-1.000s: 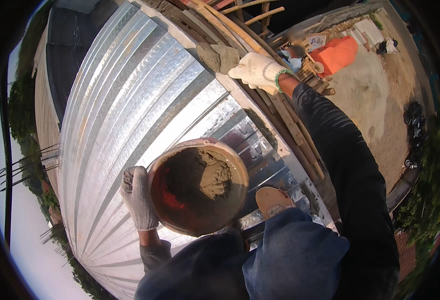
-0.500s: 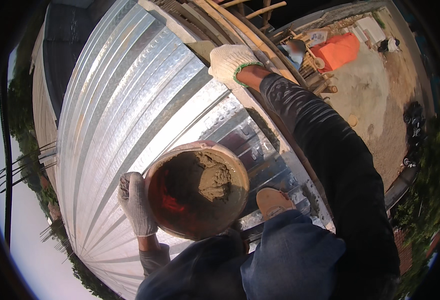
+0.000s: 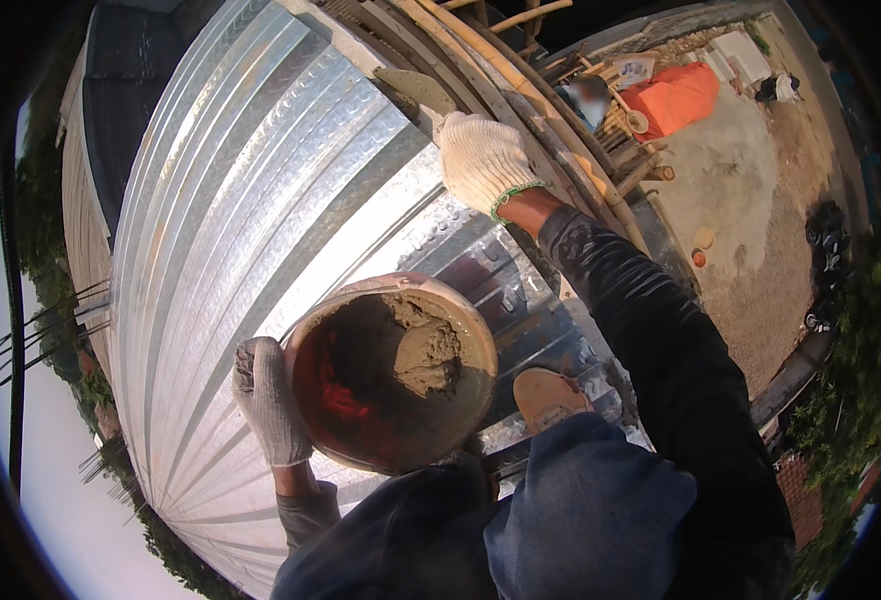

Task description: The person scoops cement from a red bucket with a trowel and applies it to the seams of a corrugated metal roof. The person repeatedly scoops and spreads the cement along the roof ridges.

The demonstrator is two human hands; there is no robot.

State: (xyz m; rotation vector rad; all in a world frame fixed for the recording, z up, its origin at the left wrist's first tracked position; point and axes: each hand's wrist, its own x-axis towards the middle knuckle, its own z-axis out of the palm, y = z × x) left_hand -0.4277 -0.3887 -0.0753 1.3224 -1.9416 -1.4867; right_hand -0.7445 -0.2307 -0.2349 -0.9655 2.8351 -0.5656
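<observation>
My left hand (image 3: pixel 269 400), in a grey-white knit glove, is closed on the left rim of a round bucket (image 3: pixel 306 330). A lump of wet grey mortar (image 3: pixel 429 355) sits in its right half, with reddish patches on the inner wall at lower left. My right hand (image 3: pixel 489 165), in a cream glove with a green cuff edge, is wrapped round the handle of a trowel. The trowel's mortar-coloured blade (image 3: pixel 416 90) points away to the far left and lies at the narrow cement edge (image 3: pixel 336 35) beside the metal sheeting. The glove hides most of the handle.
Ribbed shiny metal decking (image 3: pixel 261 190) spreads to the left, under my shoe (image 3: pixel 551 400). Bamboo poles (image 3: pixel 521 85) run along the right edge, with a drop beyond. Far below are a person (image 3: pixel 589 100), an orange sheet (image 3: pixel 673 102) and bare ground. Rebar ends (image 3: pixel 51 320) stick out at far left.
My right hand has moved right and nearer to me along the edge, and more of the trowel now shows. My left hand and the bucket have hardly shifted.
</observation>
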